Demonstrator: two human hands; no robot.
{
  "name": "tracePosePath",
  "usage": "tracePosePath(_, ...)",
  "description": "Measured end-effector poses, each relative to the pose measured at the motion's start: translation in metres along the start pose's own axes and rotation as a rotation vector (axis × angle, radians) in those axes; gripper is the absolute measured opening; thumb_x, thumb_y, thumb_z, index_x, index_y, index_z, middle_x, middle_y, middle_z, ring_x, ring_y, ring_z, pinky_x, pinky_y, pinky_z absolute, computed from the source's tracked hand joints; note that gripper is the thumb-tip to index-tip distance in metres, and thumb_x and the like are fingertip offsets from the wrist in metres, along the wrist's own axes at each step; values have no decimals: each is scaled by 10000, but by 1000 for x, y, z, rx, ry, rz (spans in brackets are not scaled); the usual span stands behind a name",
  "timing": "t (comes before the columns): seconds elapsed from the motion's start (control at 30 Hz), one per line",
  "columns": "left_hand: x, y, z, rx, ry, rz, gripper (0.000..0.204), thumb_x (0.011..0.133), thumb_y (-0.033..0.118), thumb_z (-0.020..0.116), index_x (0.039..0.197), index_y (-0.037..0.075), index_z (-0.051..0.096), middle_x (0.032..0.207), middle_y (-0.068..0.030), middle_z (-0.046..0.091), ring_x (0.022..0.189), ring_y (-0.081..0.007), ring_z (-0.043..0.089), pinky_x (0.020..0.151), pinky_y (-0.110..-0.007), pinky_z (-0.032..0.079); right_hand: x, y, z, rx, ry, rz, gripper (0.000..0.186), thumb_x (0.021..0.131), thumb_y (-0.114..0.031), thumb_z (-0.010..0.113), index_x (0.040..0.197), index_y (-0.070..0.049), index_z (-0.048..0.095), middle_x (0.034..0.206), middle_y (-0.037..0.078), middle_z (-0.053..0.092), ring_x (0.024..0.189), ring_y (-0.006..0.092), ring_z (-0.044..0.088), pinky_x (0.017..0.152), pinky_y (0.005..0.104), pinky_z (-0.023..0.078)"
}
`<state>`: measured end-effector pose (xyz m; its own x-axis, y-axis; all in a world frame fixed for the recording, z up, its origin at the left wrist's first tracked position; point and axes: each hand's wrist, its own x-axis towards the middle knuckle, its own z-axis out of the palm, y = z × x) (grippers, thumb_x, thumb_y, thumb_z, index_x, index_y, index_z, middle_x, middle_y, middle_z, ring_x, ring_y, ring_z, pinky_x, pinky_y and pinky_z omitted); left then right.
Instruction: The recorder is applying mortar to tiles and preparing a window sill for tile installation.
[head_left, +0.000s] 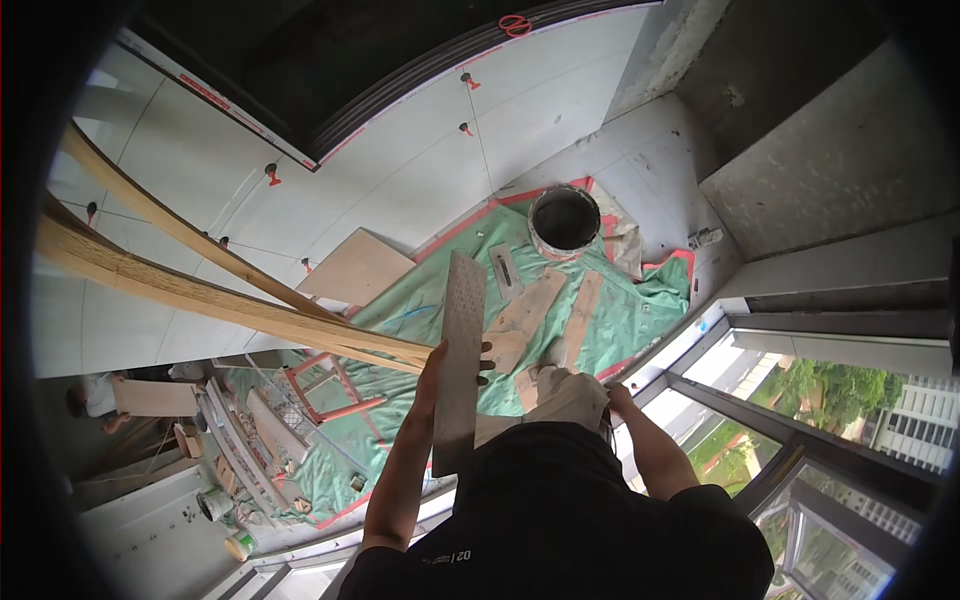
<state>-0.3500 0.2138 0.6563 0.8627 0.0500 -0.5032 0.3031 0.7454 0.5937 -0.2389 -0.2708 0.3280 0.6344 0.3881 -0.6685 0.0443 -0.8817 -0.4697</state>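
Note:
My left hand (436, 372) grips a long, narrow grey tile plank (460, 330) by its side, holding it upright in front of me. My right hand (618, 398) is down beside my light trousers (567, 398), its fingers curled; what it holds, if anything, is hidden. Long wooden strips (230, 306) slant in from the left, passing close to the left hand. Below the plank lie cut board pieces (530, 315) and a steel float-like tool (503, 268) on green floor sheeting (430, 290).
A bucket (563, 222) stands near the tiled wall (390, 160); a square board (350, 265) leans there. At left are a red metal frame (337, 410), stacked strips (240, 450) and another person (98, 400) beside a tile. Open windows (820, 530) line the right.

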Motion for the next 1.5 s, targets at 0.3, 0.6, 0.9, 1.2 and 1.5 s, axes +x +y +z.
tracePosePath(0.3,102,-5,58,-574,-317,135,851,1132,746,408,1665,87,485,1507,-238,670,1220,-434,740,976,-579,626,123,81,-219,1018,190,491,180,993,-286,654,994,-107,671,792,48,661,593,191,610,460,339,424)
tracePosePath(0.6,253,-47,25,-808,69,224,870,1030,817,561,1513,95,601,1450,-230,667,1163,-462,738,952,-602,610,256,-21,-317,400,-233,202,276,1040,-338,670,1105,-72,704,897,82,712,669,207,685,517,353,506)
tracePosePath(0.9,401,-27,46,-987,315,93,799,946,801,713,1357,118,665,1079,-130,716,869,-347,755,830,-527,638,379,-109,-402,288,-250,80,340,1046,-307,727,1231,-23,703,866,117,724,618,234,705,517,355,566)
tracePosePath(1.2,469,-107,23,-938,617,219,724,996,735,703,1383,124,660,1101,-73,737,845,-248,759,746,-407,656,608,-35,-352,-524,-297,-333,545,1051,-473,656,982,59,751,956,262,775,829,410,731,793,535,561)
tracePosePath(1.5,453,-323,30,-1194,816,96,900,1050,796,520,1556,54,585,1408,-183,690,1194,-323,733,1044,-477,600,644,-33,-240,-651,-594,7,873,935,-666,719,1243,150,689,1090,380,772,1135,520,756,995,560,581)
